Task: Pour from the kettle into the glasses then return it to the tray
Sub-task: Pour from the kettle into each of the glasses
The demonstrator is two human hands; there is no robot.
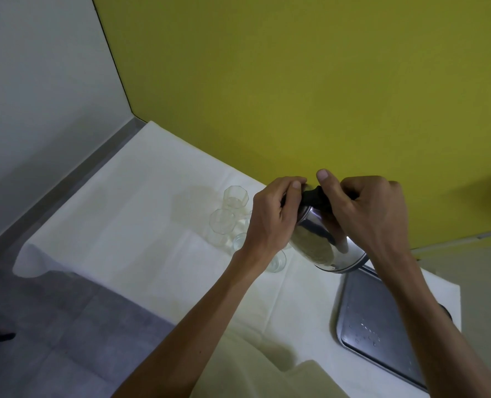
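Steel kettle [321, 242] held tilted above the glasses [222, 222], clear of the tray [382, 326]. Fingers of both hands, left hand [275, 216] and right hand [373, 211], closed on its black top. Recommend a slow tilt, spout centred over one glass.

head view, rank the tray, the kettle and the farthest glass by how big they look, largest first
1. tray: largest, though it lies nearest the camera, which inflates it.
2. kettle: partly hidden by both hands.
3. farthest glass: clearly smallest.
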